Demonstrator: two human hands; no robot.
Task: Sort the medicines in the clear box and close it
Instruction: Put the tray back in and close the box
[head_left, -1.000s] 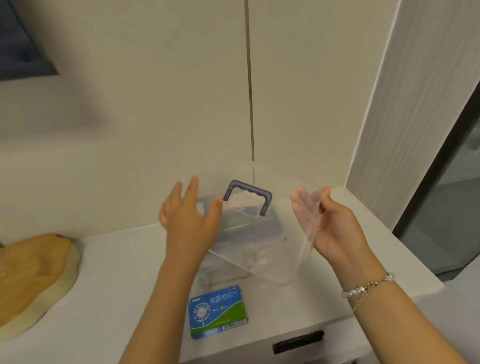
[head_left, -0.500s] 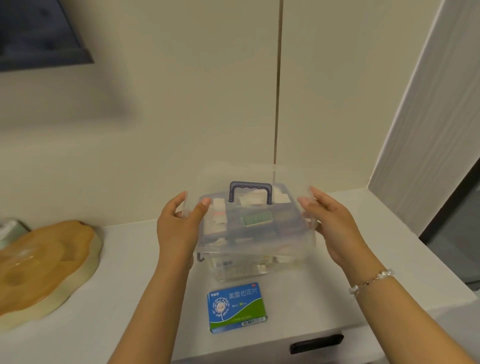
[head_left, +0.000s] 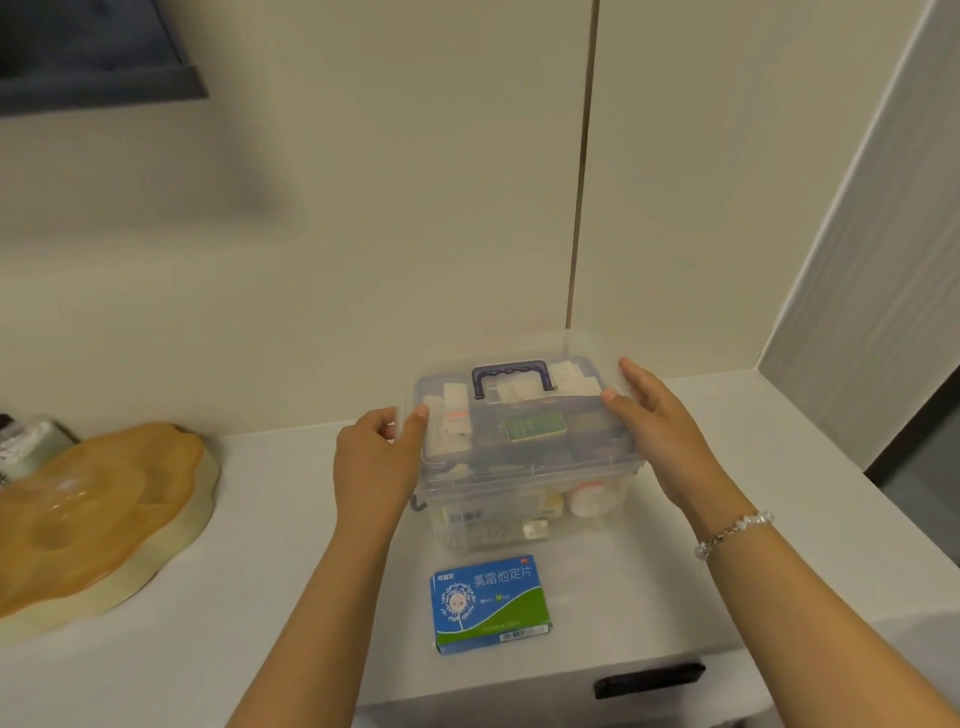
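A clear plastic box stands on the white countertop, with medicine packets and a white bottle visible through its walls. Its clear lid, with a dark blue handle, lies on top of it. My left hand grips the lid's left edge, thumb on top. The lid's right edge is held by my right hand. A blue and green medicine carton lies flat on the counter in front of the box, outside it.
An amber, irregular wooden tray lies at the left of the white countertop. The wall is close behind the box and a grey panel rises at the right. A dark drawer handle sits below the counter's front edge.
The lid, held tilted in the air a second ago, has come down flat onto the box. Both hands moved down with it and stay on its sides.
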